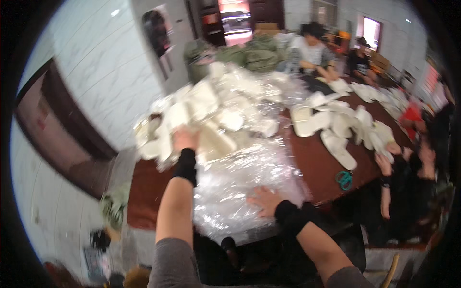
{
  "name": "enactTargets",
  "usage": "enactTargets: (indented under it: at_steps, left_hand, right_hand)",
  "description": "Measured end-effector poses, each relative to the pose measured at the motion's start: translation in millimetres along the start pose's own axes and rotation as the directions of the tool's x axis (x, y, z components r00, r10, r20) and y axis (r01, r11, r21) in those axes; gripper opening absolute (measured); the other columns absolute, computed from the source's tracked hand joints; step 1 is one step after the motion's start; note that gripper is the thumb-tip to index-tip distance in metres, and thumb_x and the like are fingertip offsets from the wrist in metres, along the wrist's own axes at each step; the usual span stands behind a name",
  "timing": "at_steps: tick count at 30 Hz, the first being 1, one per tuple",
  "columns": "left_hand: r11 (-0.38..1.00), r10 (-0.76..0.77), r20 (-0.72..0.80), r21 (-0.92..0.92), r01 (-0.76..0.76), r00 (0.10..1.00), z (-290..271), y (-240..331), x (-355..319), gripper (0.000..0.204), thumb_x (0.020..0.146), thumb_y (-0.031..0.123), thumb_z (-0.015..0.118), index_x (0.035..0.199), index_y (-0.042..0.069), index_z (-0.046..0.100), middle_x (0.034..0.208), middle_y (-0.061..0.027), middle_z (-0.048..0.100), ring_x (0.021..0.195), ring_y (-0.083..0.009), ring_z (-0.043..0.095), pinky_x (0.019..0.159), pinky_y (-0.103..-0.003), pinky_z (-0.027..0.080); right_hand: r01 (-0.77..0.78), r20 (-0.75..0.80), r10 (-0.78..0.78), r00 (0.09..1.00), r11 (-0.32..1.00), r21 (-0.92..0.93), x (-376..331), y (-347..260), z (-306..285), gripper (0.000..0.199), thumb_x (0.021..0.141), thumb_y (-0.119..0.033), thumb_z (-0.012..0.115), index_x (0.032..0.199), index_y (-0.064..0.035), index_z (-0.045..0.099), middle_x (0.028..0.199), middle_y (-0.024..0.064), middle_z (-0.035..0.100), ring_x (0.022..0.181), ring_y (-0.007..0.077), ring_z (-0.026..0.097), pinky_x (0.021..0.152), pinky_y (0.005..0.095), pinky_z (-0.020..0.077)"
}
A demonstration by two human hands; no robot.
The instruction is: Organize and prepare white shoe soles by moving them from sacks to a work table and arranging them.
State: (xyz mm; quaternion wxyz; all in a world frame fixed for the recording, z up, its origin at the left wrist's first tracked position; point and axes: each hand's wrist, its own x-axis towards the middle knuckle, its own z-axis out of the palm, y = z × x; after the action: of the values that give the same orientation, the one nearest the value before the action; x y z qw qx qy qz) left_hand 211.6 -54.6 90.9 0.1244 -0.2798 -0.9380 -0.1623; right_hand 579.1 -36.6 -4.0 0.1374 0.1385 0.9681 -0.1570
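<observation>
My left hand [186, 138] reaches to the left side of a heap of cream-white, slipper-like pieces [200, 100], many wrapped in clear film. Its fingers are blurred against the white pieces, so whether it grips one is unclear. Nearer to me, my right hand [265, 200] lies flat with fingers spread on a layer of shiny clear plastic film [230, 189]. That film covers the near middle of the brown table [312, 165] and reaches its front edge. Black bands circle both my wrists.
Loose white slippers [338, 149] spread over the table's right side, beside teal-handled scissors [344, 180]. A co-worker's hands [384, 161] handle pieces at the right edge. Another person [314, 55] works at the far side, near green sacks [259, 55]. A doorway [62, 129] stands left.
</observation>
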Motion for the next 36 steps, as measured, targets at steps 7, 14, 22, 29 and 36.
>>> enactTargets:
  at_steps: [7,14,22,29,36]
  left_hand:
    - [0.961,0.141,-0.163,0.258,-0.095,0.977,-28.6,-75.9,70.4,0.025,0.089,0.021,0.046,0.084,0.008,0.066,0.081,-0.0169,0.067,0.080,-0.0334,0.067,0.067,-0.043,0.054]
    - [0.128,0.152,0.059,-0.991,0.039,0.987,-175.6,-36.4,52.3,0.030,0.090,0.014,0.045,0.103,-0.011,0.056,0.098,-0.0246,0.063,0.090,-0.0360,0.065,0.073,-0.042,0.055]
    - [-0.145,0.108,-0.306,-0.946,-0.290,0.946,-183.4,44.1,-212.5,0.048,0.098,0.025,0.040,0.138,0.000,0.030,0.141,-0.0183,0.036,0.125,-0.0280,0.044,0.102,-0.044,0.040]
    - [0.288,0.401,0.667,-0.742,0.605,0.628,-43.5,-19.7,-360.8,0.025,0.095,0.012,0.051,0.114,-0.004,0.055,0.101,-0.0098,0.063,0.093,-0.0204,0.064,0.080,-0.031,0.052]
    - [0.607,0.399,0.008,-0.752,-0.258,0.917,-60.5,-26.9,-230.2,0.022,0.093,0.009,0.052,0.113,0.002,0.057,0.098,-0.0099,0.066,0.083,-0.0186,0.063,0.071,-0.028,0.049]
  right_hand:
    - [0.005,-0.017,-0.004,1.000,0.998,0.065,0.8,-12.8,3.4,0.081,0.072,-0.038,0.074,0.141,-0.0323,0.032,0.152,0.0114,0.014,0.140,0.0363,0.011,0.101,0.0706,0.0191]
    - [-0.087,0.022,0.087,0.996,0.996,0.023,-8.0,9.0,-3.7,0.081,0.072,-0.040,0.071,0.142,-0.0328,0.030,0.153,0.0092,0.014,0.140,0.0379,0.012,0.099,0.0712,0.0201]
    - [-0.039,0.001,0.039,0.999,0.991,0.128,-10.7,-3.4,-12.5,0.082,0.071,-0.036,0.072,0.142,-0.0317,0.031,0.153,0.0094,0.015,0.140,0.0370,0.013,0.101,0.0695,0.0184]
    - [0.204,-0.075,-0.196,0.978,0.971,0.127,-11.6,10.6,24.6,0.074,0.078,-0.037,0.066,0.142,-0.0219,0.031,0.150,0.0121,0.022,0.138,0.0358,0.018,0.107,0.0642,0.0194]
    - [0.271,-0.113,-0.248,0.962,0.829,0.489,-13.5,30.9,18.5,0.070,0.080,-0.035,0.062,0.142,-0.0217,0.031,0.150,0.0120,0.023,0.138,0.0346,0.019,0.107,0.0628,0.0204]
